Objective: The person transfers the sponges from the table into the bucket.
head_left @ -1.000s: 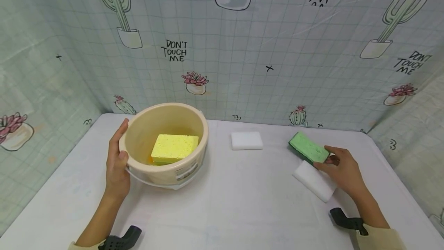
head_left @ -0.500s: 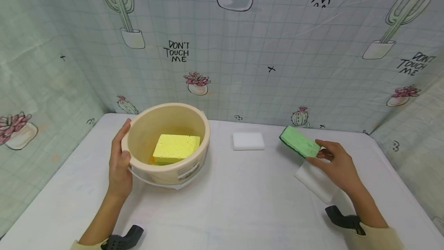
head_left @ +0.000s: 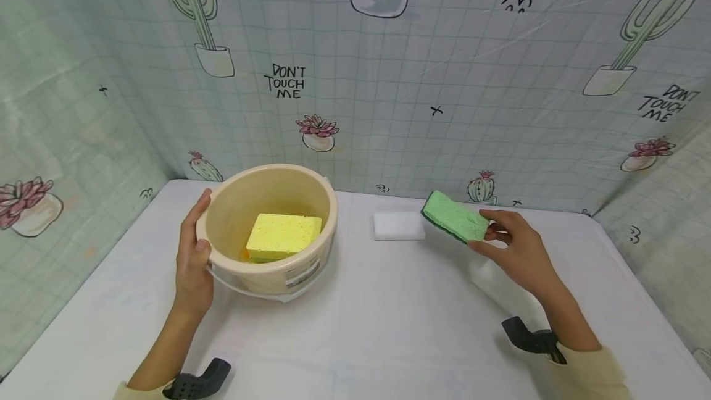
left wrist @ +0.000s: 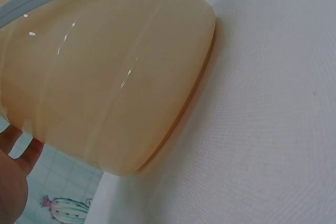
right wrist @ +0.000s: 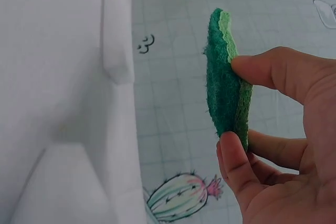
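First: Where is the green sponge (head_left: pixel 451 215)?
Second: Above the table (head_left: pixel 411 320), near the white block (head_left: pixel 397 227); the right hand (head_left: pixel 516 255) pinches one end between thumb and fingers, and the rest juts free.
First: And the left hand (head_left: pixel 193 267)?
Second: It braces the bucket (head_left: pixel 258 278), fingers nearly straight, thumb apart; a yellow sponge (head_left: pixel 284 233) sits inside.
First: What would serve best?
Second: Probably a light, sure pinch; the sponge kept high enough to clear the block; the bucket braced without tipping.
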Available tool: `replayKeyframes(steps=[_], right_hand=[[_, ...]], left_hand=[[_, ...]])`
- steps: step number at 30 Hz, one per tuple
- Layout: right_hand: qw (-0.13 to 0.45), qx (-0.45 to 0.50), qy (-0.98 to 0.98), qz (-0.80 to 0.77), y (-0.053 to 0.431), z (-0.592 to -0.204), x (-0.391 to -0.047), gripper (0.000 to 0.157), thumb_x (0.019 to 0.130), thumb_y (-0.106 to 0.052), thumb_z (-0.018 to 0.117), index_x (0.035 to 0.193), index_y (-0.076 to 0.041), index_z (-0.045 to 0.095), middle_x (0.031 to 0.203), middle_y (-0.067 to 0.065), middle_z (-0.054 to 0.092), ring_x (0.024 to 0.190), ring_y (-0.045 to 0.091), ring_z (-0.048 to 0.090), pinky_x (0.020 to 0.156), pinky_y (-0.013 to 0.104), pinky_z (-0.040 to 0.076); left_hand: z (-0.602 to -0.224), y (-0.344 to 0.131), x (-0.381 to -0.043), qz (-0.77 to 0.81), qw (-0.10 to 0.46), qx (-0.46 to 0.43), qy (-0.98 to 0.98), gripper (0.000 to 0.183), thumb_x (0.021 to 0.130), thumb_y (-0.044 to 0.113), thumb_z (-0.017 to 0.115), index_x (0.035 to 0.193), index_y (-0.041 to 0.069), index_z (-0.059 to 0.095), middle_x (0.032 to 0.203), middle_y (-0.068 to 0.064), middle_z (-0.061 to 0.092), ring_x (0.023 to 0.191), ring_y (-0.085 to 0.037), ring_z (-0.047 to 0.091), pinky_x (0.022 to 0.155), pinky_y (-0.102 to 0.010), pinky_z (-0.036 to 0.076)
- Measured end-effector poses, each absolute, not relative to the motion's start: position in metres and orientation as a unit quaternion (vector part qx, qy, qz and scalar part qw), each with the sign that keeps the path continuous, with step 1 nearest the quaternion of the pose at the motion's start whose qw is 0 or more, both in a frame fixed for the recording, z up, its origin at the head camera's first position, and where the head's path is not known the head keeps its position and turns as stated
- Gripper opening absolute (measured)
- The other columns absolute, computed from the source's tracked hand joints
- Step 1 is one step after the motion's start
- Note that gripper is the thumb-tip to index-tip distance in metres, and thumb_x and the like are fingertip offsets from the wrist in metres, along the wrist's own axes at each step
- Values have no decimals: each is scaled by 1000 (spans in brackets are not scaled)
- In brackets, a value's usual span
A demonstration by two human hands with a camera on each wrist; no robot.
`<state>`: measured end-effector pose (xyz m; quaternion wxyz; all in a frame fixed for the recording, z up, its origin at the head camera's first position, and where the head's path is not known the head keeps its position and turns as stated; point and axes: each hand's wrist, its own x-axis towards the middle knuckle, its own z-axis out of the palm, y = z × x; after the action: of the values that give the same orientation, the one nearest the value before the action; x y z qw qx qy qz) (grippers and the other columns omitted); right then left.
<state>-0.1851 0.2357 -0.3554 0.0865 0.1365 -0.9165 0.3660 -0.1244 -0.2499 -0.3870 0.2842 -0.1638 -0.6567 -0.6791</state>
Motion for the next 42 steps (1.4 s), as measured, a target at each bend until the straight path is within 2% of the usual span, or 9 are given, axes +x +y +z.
replayKeyframes(steps=[16, 29, 38, 42], right_hand=[[88, 218, -878, 418, 183, -323, -191, 57, 78, -12, 79, 129, -3, 55, 116, 9, 52, 91, 20, 59, 82, 11, 46], [78, 267, -852, 444, 137, -298, -192, 57, 77, -12, 80, 128, -7, 57, 118, 5, 51, 94, 17, 56, 88, 26, 49], [63, 292, -847, 440, 97, -279, -188, 57, 74, -16, 82, 126, -7, 59, 117, 2, 52, 93, 15, 56, 87, 23, 49], [63, 310, -842, 437, 81, -273, -188, 56, 74, -16, 83, 124, -6, 60, 115, 1, 53, 91, 14, 56, 86, 22, 49]], left_hand=[[-386, -249, -124, -677, 287, -153, -661, 57, 94, 25, 41, 148, 8, 32, 156, -8, 21, 139, -26, 21, 109, -26, 26], [-386, -248, -124, -683, 285, -160, -654, 57, 95, 25, 41, 148, 8, 32, 156, -8, 21, 140, -26, 20, 111, -30, 22], [-387, -249, -123, -677, 286, -161, -659, 56, 95, 25, 40, 148, 7, 32, 156, -8, 20, 139, -26, 21, 109, -26, 25], [-387, -249, -124, -675, 288, -162, -660, 56, 95, 24, 40, 148, 7, 32, 156, -9, 20, 140, -25, 20, 111, -28, 23]])
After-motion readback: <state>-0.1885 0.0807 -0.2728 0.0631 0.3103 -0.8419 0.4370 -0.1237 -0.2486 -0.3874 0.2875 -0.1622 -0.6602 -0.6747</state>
